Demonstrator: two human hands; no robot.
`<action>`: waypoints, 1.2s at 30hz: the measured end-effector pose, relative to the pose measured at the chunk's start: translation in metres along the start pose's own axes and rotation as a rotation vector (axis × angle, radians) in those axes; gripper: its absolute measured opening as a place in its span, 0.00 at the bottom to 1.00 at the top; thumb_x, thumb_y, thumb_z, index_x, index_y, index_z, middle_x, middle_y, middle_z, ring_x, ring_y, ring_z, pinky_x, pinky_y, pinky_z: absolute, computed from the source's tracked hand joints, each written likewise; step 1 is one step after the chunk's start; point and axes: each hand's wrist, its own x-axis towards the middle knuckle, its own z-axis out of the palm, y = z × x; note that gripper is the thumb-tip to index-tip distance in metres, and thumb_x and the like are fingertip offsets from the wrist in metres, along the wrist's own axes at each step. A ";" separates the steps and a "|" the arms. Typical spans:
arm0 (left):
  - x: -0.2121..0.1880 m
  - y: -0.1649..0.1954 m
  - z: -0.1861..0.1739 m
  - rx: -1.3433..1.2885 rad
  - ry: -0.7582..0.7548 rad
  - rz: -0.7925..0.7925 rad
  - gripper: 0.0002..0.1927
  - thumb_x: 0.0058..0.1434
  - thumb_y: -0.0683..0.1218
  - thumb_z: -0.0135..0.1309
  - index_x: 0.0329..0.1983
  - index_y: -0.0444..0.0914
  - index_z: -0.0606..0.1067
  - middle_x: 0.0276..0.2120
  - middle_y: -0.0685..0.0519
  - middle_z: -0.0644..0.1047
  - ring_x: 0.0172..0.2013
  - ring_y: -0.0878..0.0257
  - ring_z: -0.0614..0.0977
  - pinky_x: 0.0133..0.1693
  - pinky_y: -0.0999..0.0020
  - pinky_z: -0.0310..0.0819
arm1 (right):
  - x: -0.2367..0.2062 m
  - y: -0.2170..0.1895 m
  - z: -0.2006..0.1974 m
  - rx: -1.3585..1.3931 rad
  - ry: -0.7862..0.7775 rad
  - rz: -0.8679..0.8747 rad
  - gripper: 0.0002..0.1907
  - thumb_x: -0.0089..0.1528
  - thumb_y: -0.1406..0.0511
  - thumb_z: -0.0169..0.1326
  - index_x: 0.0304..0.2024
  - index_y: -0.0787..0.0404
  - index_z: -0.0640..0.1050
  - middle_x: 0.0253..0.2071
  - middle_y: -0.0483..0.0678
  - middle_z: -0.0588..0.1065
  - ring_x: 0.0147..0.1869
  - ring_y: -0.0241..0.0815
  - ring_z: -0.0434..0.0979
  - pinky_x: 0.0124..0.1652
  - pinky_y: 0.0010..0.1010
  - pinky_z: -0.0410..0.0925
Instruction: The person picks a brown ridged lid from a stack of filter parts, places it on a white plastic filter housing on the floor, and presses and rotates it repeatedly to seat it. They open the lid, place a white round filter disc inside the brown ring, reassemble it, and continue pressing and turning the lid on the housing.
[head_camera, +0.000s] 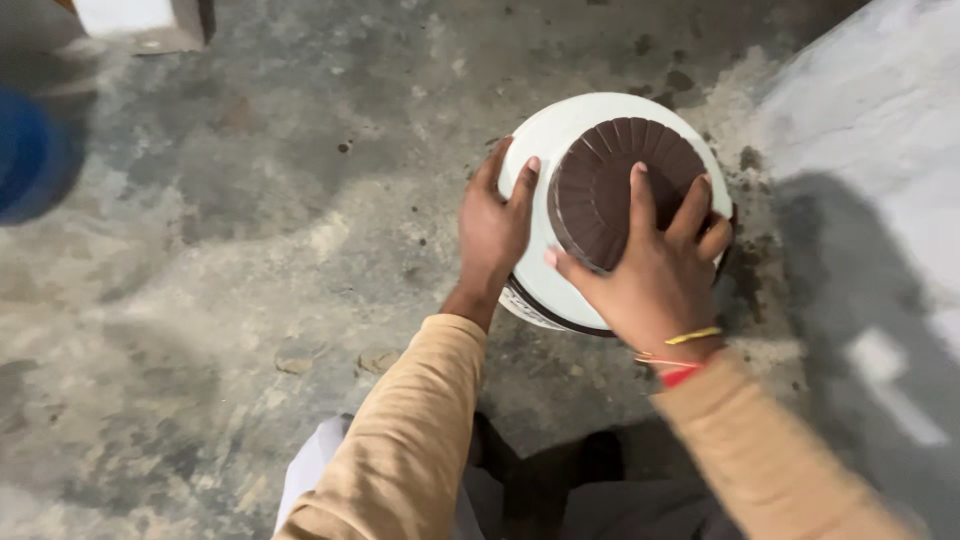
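A round white container (560, 140) stands on the concrete floor, seen from above. A dark brown ribbed lid (610, 180) sits on its top. My left hand (492, 232) grips the container's left side, fingers curled over the white shoulder. My right hand (655, 270) lies on the brown lid with fingers spread across it and the thumb at its left edge. Threads and a yellow band circle my right wrist. Both arms wear tan sleeves.
A blue round object (35, 150) is blurred at the far left edge. A pale box-like thing (140, 22) stands at the top left. A lighter raised slab (880, 150) runs along the right. The grey concrete floor (250, 260) is stained and uneven.
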 end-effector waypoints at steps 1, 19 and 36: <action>0.000 0.001 0.000 -0.002 0.003 0.004 0.28 0.66 0.57 0.56 0.64 0.37 0.73 0.59 0.39 0.78 0.60 0.46 0.79 0.59 0.58 0.73 | 0.000 0.014 -0.009 -0.020 -0.057 -0.054 0.62 0.47 0.37 0.68 0.75 0.54 0.58 0.71 0.79 0.45 0.66 0.86 0.48 0.59 0.73 0.60; -0.001 0.006 -0.002 -0.007 0.016 -0.028 0.28 0.64 0.56 0.57 0.63 0.38 0.74 0.56 0.40 0.79 0.58 0.46 0.80 0.57 0.57 0.74 | 0.073 0.047 -0.036 0.057 -0.250 -0.694 0.68 0.36 0.47 0.73 0.75 0.47 0.55 0.72 0.65 0.49 0.73 0.75 0.53 0.66 0.65 0.57; -0.018 0.053 0.003 0.175 0.162 0.280 0.22 0.68 0.54 0.53 0.57 0.35 0.76 0.54 0.39 0.79 0.57 0.44 0.78 0.58 0.53 0.69 | 0.002 0.060 -0.086 1.744 -0.075 0.292 0.42 0.58 0.39 0.41 0.71 0.49 0.64 0.72 0.45 0.67 0.75 0.51 0.67 0.66 0.54 0.66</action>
